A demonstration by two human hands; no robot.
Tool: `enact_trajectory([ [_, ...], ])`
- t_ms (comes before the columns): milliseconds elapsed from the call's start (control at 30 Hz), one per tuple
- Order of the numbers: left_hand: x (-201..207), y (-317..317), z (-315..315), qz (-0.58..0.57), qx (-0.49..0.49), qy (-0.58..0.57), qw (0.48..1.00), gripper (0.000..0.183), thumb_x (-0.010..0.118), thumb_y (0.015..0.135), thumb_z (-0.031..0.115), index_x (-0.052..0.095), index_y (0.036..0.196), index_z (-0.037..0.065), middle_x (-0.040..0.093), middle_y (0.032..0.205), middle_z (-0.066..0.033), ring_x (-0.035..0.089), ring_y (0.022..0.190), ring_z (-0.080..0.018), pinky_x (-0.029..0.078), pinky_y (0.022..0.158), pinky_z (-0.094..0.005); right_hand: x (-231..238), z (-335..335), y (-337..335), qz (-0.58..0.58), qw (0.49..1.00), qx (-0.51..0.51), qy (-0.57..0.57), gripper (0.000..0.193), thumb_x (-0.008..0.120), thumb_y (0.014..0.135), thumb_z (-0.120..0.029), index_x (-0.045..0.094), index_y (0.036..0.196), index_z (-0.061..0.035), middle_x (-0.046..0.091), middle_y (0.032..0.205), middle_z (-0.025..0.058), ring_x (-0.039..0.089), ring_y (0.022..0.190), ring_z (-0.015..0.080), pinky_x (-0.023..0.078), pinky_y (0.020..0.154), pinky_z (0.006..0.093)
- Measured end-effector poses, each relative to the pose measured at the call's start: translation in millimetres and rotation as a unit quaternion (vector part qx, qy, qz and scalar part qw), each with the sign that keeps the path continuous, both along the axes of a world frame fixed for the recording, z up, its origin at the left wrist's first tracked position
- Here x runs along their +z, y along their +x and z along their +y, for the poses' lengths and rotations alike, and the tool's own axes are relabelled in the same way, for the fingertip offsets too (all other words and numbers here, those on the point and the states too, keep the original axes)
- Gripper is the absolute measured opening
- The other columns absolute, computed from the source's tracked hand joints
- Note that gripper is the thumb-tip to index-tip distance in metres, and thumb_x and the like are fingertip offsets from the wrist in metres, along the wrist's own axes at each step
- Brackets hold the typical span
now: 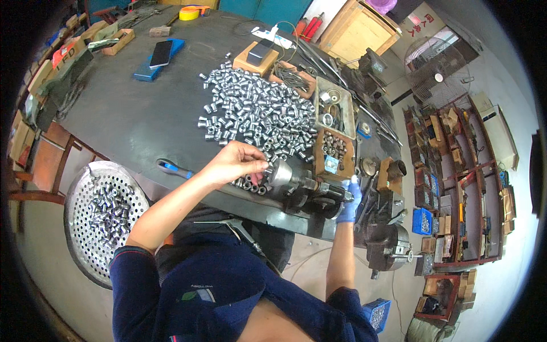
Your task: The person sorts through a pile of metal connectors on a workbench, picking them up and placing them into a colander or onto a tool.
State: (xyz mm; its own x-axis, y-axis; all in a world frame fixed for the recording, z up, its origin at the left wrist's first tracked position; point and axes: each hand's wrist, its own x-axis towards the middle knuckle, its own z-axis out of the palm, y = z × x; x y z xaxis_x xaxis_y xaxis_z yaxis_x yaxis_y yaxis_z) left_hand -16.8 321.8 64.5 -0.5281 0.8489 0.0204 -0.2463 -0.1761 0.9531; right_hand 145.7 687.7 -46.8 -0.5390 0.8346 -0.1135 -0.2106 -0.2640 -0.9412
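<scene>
My left hand (pixel 242 163), bare, pinches a small metal bushing, mostly covered by the fingers, at the mouth of a silver cone-shaped chuck (pixel 281 173). The chuck sits on the left end of a dark spindle fixture (pixel 307 184) mounted at the bench's near edge. At the fixture's other end, my right hand (pixel 350 200) in a blue glove closes round the rear end of the spindle; its fingers are partly hidden. A large heap of shiny metal bushings (pixel 256 108) lies just beyond my left hand, with a few more under it.
A perforated round metal tray (pixel 77 228) with bushings stands left of me. A blue-handled tool (pixel 174 169) lies on the dark bench (pixel 131 114). Right of the heap stand a wooden box of darker parts (pixel 327 166) and a bench vise (pixel 390 248). An air gun (pixel 245 236) hangs below the edge.
</scene>
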Motion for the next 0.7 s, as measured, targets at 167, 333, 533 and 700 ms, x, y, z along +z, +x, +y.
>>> enact_trajectory([
  [167,3.2,-11.0,-65.2,0.073,0.127,-0.077,0.986,0.018,0.061,0.082,0.011,0.060,0.089,-0.006,0.061,0.070,-0.0088,0.059,0.060,-0.0131,0.048,0.056,-0.0239,88.4,-17.9,-6.5,0.152,0.984,0.097,-0.015,0.022,0.051,0.090,-0.026,0.052,0.081,-0.0063,0.051,0.061,-0.0007,0.043,0.044,0.0047,0.029,0.034,0.0192],
  [333,-14.2,3.0,-189.5,0.139,0.302,-0.243,0.911,0.018,0.060,0.079,0.010,0.060,0.086,-0.007,0.060,0.069,-0.0082,0.055,0.058,-0.0118,0.044,0.055,-0.0241,115.1,-57.6,49.1,0.259,0.956,0.138,0.015,0.035,0.042,0.093,-0.032,0.053,0.081,-0.0007,0.037,0.052,-0.0015,0.033,0.043,0.0055,0.027,0.035,0.0195],
  [533,-50.4,36.6,-315.0,0.268,0.409,-0.481,0.728,0.012,0.058,0.073,0.006,0.059,0.076,-0.006,0.055,0.058,-0.0098,0.052,0.047,-0.0179,0.043,0.048,-0.0291,60.8,-73.2,91.5,0.199,0.966,0.155,-0.060,0.026,0.053,0.088,-0.028,0.054,0.080,-0.0033,0.053,0.059,0.0059,0.040,0.039,0.0071,0.031,0.031,0.0196],
  [700,-46.0,22.8,-303.2,0.486,0.415,-0.555,0.533,0.021,0.063,0.072,0.012,0.061,0.088,-0.002,0.062,0.079,-0.0194,0.062,0.069,-0.0318,0.048,0.060,-0.0367,24.6,-63.0,51.1,0.092,0.989,0.028,-0.111,0.022,0.055,0.086,-0.030,0.056,0.083,-0.0078,0.056,0.067,0.0030,0.046,0.046,0.0082,0.034,0.035,0.0200],
])
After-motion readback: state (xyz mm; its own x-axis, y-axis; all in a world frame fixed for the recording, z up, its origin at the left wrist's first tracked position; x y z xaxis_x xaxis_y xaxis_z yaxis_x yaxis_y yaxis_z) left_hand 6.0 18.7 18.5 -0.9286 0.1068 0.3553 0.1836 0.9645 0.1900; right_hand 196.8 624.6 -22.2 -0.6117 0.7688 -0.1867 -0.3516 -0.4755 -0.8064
